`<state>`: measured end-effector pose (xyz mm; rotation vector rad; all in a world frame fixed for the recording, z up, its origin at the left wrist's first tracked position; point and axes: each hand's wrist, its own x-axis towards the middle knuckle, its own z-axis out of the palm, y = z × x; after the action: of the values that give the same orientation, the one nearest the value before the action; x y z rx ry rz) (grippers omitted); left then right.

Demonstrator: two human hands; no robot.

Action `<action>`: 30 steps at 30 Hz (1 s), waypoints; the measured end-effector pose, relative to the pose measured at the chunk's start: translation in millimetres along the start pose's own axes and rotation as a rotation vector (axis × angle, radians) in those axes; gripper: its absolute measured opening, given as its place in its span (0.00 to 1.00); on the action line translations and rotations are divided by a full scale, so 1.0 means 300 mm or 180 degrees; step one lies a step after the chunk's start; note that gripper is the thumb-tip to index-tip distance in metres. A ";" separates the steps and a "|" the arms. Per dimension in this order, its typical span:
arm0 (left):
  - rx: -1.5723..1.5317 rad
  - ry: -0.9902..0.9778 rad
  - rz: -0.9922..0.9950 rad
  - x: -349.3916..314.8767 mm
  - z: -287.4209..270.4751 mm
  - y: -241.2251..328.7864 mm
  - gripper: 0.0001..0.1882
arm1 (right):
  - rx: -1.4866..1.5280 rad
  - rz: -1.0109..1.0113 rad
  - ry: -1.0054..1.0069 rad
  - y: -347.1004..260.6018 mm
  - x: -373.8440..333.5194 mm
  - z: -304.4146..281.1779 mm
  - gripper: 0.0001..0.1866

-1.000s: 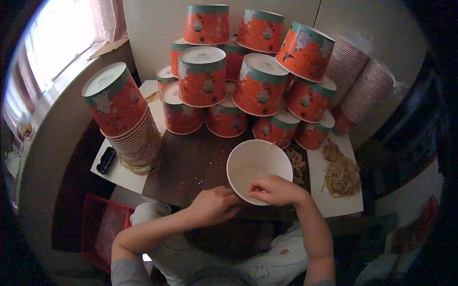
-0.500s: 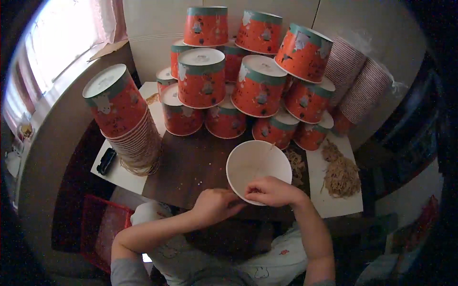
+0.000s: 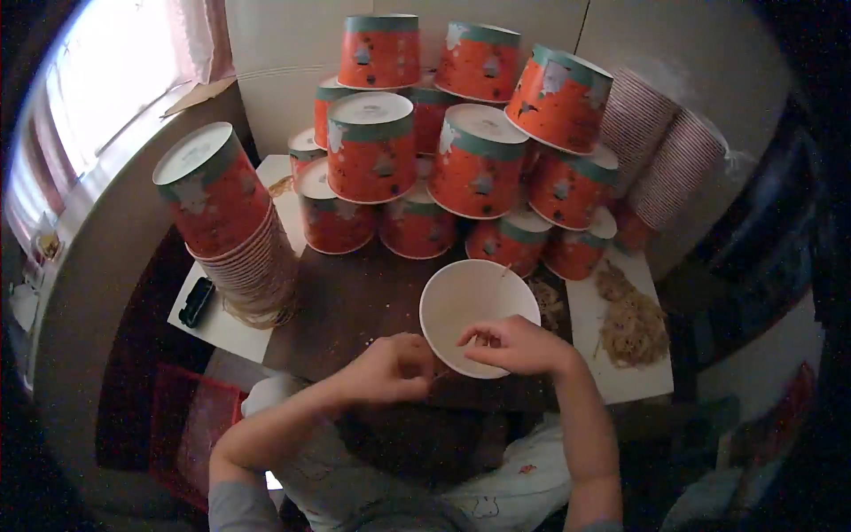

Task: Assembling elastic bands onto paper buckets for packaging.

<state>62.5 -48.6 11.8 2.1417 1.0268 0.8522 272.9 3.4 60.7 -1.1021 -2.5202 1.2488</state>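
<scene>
A white-lined paper bucket (image 3: 456,310) stands on the dark tabletop in front of me, its open mouth tilted toward me. My right hand (image 3: 523,346) is over that mouth near the front rim, fingers curled inward. Whatever may be between its fingertips is too small to make out. Just left of the rim, my left hand (image 3: 396,368) is closed, thumb against the bent fingers. A thin strand may show at its fingertips, but blur hides it. A short tan cord (image 3: 507,269) pokes up at the bucket's far rim.
Upturned orange buckets with green bands (image 3: 372,151) are piled at the back. A nested bucket stack (image 3: 222,204) leans at left, beside a black object (image 3: 197,301). Tangled tan cords (image 3: 634,330) lie at right. Wrapped bucket stacks (image 3: 678,168) stand behind; a red crate (image 3: 191,426) is lower left.
My right hand has lifted a little off the front rim and now hovers over the bucket's mouth. My left hand has come slightly up and away from the rim.
</scene>
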 end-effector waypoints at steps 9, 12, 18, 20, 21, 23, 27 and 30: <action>-0.3933 -0.0778 -0.0556 -0.009 -0.077 0.035 0.05 | 0.0374 -0.0334 0.0342 -0.018 -0.021 -0.024 0.09; -0.3615 -0.0579 -0.1511 0.017 -0.069 0.080 0.08 | 0.0646 -0.0515 0.0252 -0.037 -0.028 -0.026 0.06; -0.2576 -0.0107 -0.0991 0.021 0.016 0.059 0.11 | 0.0521 -0.1262 0.0283 -0.082 -0.024 -0.012 0.04; -0.2331 -0.0157 -0.0903 0.026 0.035 0.045 0.10 | 0.0456 -0.1371 0.0356 -0.064 -0.014 -0.007 0.04; -0.2333 -0.0162 -0.0906 0.028 0.035 0.046 0.10 | 0.0387 -0.1490 0.0424 -0.057 -0.012 -0.006 0.05; -0.2294 -0.0173 -0.1088 0.031 0.020 0.059 0.08 | -0.0051 -0.1465 0.0570 -0.061 -0.014 -0.013 0.05; -0.2516 -0.0265 -0.1522 0.036 -0.001 0.084 0.07 | -0.0741 -0.1346 0.0955 -0.064 -0.023 -0.002 0.06; -0.2594 -0.0191 -0.1370 0.031 0.008 0.068 0.05 | -0.0945 -0.1332 0.1085 -0.048 -0.020 0.017 0.07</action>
<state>77.7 -51.9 28.0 1.2023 0.8564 0.7981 267.0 -9.6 69.1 -0.6980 -2.5290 0.5452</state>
